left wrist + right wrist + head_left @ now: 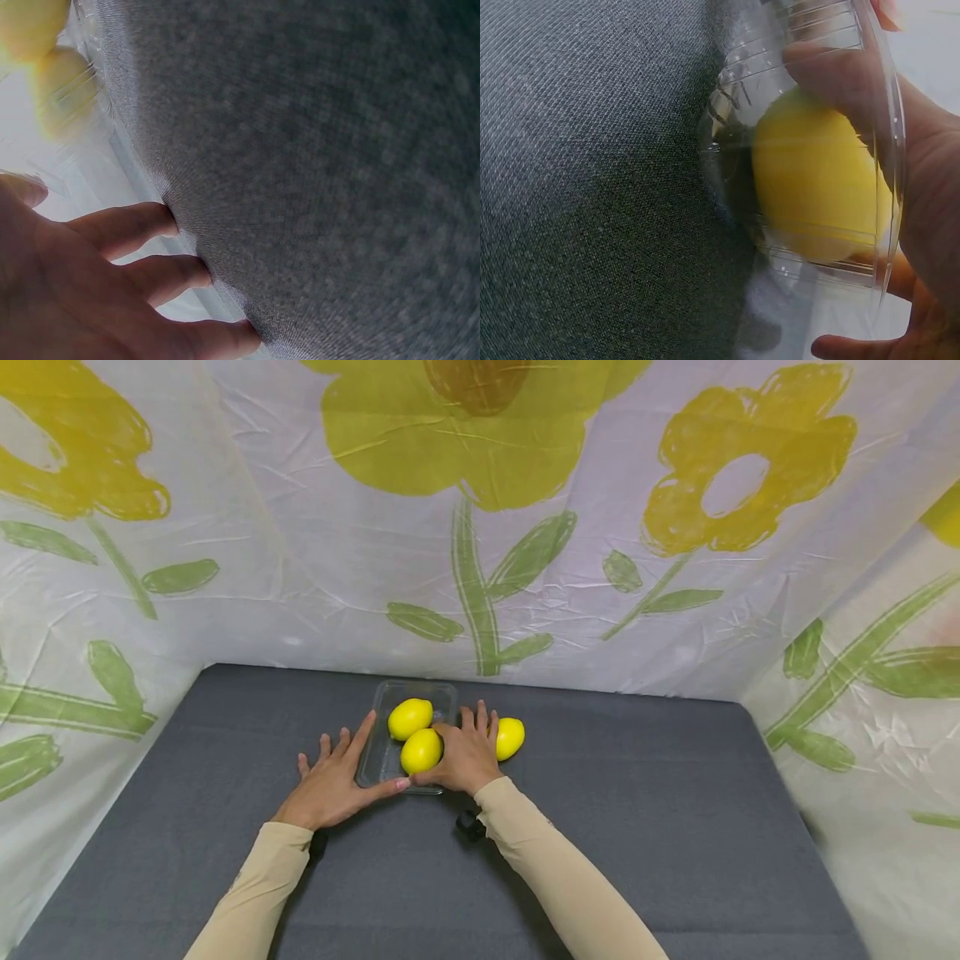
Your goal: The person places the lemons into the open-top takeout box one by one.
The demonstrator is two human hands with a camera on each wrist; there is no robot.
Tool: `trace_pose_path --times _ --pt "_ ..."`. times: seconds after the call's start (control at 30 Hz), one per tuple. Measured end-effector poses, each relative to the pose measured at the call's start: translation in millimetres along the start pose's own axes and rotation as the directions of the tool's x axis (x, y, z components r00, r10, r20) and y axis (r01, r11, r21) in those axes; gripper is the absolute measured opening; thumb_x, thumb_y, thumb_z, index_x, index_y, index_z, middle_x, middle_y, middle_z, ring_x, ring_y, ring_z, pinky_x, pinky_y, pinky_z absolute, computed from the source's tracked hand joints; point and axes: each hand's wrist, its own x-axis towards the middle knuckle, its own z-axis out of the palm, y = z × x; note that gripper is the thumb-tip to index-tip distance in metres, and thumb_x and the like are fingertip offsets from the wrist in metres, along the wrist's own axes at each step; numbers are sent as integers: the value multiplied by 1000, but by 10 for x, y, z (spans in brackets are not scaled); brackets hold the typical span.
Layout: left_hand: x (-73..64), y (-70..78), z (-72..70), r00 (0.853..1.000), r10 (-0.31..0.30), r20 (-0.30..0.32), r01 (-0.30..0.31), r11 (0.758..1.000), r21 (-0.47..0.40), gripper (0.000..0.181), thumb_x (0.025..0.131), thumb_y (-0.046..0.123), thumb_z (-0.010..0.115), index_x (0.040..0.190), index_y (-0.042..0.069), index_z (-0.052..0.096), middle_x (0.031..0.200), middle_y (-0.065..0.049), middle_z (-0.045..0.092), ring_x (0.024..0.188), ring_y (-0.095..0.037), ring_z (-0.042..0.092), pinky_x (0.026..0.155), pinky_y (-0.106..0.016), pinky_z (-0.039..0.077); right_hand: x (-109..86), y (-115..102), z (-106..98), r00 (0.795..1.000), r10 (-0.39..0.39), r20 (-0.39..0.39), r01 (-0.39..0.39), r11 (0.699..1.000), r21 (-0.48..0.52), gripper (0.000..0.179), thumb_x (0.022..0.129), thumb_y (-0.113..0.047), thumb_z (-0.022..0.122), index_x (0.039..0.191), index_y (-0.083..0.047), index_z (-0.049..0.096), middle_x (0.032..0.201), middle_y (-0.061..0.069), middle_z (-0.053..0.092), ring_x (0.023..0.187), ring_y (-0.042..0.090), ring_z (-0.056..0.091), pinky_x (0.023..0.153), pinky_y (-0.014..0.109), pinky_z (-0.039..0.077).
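Note:
A clear plastic tray (392,767) sits near the far edge of the table with two yellow lemons inside. The farther lemon (410,719) lies at the back; the nearer lemon (422,752) is between the thumb and finger of my right hand (468,756). Through the tray wall, the right wrist view shows that lemon (817,180) with the thumb against it. My left hand (326,789) is spread at the tray's left and near sides, index finger and thumb touching its rim. A third lemon (511,739) lies right of the tray, partly hidden by my right fingers.
Dark grey cloth covers the table (637,827). Behind it and at the sides hangs a white curtain (300,568) printed with yellow flowers. A small black wrist device (470,825) shows under the right sleeve.

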Motion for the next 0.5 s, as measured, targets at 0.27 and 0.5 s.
trace_pose_path --times 0.27,0.5 --pt "-3 9 4 1000 -3 0 3 1000 0 116 82 82 59 164 32 -5 159 -39 13 142 -66 1 101 -86 -1 -17 2 7 1000 -2 -29 2 1000 3 88 69 -59 88 140 -12 63 151 23 43 148 52 17 118 68 7" --pt "-3 8 -8 1000 5 -12 -5 1000 13 115 83 81 59 164 30 -5 159 -40 15 142 -67 3 100 -86 0 -64 43 -22 998 -13 -60 15 999 43 96 69 -66 86 145 -13 59 154 22 41 150 50 15 118 68 3"
